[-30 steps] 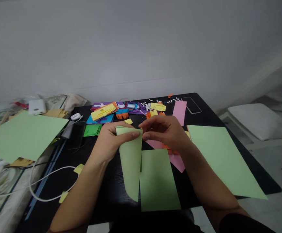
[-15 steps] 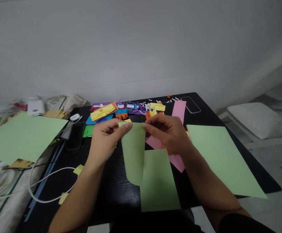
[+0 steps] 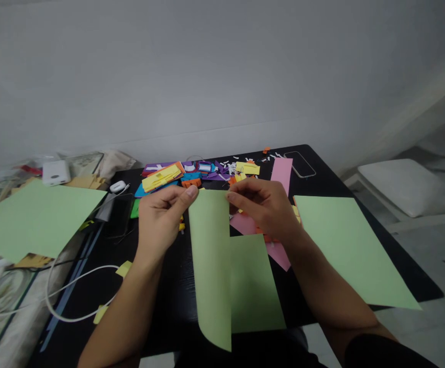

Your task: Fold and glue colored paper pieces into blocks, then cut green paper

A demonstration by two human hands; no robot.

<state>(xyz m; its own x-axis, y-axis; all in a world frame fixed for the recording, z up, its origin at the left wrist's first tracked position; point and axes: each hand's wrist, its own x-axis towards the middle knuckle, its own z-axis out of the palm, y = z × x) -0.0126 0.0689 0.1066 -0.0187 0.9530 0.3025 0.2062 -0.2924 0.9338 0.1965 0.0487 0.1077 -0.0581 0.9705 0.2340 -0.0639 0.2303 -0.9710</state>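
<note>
A strip of light green paper (image 3: 210, 260) hangs from both hands, its lower end curling toward me past the table's front edge. My left hand (image 3: 164, 212) pinches its upper left corner between thumb and fingers. At the upper right corner, my right hand (image 3: 262, 207) pinches it the same way. Behind the strip and to its right lies another green paper piece (image 3: 256, 286) on the black table, partly covered by it. Pink paper strips (image 3: 282, 174) lie under and beyond my right hand.
Larger green sheets lie at the right (image 3: 348, 245) and left (image 3: 42, 214). Yellow folded paper (image 3: 163, 177), purple and white scraps and a clear phone case (image 3: 300, 164) are along the back. A white cable (image 3: 80, 319) loops at the left near a dark phone (image 3: 118, 217).
The green strip has come nearer to me and its lower end now hangs further down, covering more of the green piece behind it. My left hand has shifted slightly left.
</note>
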